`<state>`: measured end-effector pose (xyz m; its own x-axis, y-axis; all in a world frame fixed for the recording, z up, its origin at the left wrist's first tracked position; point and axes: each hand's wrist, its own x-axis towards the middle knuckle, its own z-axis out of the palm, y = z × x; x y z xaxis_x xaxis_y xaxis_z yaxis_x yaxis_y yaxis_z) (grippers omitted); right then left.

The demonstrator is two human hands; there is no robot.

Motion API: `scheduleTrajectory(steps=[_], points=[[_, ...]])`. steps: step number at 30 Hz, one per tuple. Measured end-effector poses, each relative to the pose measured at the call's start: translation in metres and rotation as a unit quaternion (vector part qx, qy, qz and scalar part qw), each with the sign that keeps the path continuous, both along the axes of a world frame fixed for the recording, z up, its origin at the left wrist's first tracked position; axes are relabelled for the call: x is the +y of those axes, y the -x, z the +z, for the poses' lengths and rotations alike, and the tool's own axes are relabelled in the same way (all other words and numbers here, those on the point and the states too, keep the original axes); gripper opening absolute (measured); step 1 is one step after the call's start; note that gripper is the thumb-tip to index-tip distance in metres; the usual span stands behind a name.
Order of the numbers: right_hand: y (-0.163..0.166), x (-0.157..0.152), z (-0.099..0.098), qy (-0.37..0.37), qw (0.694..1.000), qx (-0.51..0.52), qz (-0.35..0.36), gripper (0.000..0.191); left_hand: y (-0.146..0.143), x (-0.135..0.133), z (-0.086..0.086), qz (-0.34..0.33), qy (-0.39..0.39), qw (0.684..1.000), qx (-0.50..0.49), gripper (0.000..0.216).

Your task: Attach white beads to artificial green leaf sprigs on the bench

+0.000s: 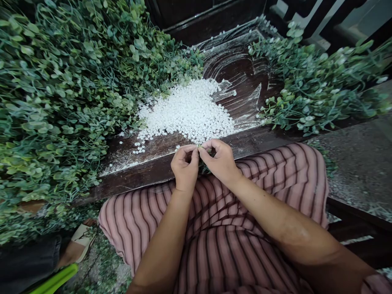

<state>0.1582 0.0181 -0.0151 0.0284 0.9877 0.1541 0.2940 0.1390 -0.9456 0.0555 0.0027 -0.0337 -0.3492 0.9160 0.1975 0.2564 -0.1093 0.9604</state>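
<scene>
My left hand (185, 163) and my right hand (221, 160) meet over the near edge of a dark wooden bench, thumbs and forefingers pinched together. Between the fingertips shows a bit of an artificial leaf sprig (204, 167); its green leaves hang in the gap below, mostly hidden by my hands. Just beyond my fingers spreads a heap of small white plastic pieces (190, 110), with some strays to the left on the bench surface (153, 148).
Artificial greenery is piled high at the left (70, 81), and another leafy bunch (318, 85) lies at the right. White residue streaks the wood behind the heap. My striped garment (239, 245) covers my lap. At lower left are another person's foot (69, 249) and a bright green object (56, 279).
</scene>
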Motion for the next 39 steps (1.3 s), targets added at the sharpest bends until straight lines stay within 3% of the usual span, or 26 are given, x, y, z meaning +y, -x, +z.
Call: scheduleTrajectory(steps=[8, 17, 25, 39], points=[[-0.001, 0.000, -0.001, 0.010, 1.000, 0.005, 0.008, 0.009, 0.000, 0.000, 0.001, -0.008, -0.002, 1.000, -0.006, 0.008], [-0.003, 0.004, 0.002, 0.058, 0.998, 0.020, 0.023, 0.009, 0.000, -0.003, 0.000, -0.016, -0.030, 0.998, 0.051, 0.008], [-0.007, 0.006, 0.001, 0.057, 0.994, 0.081, 0.043, 0.007, 0.001, -0.001, 0.007, -0.040, 0.023, 0.996, -0.077, 0.012], [-0.009, 0.006, 0.004, 0.062, 0.994, 0.064, 0.062, 0.009, 0.009, 0.005, 0.017, -0.063, 0.047, 0.985, -0.153, 0.015]])
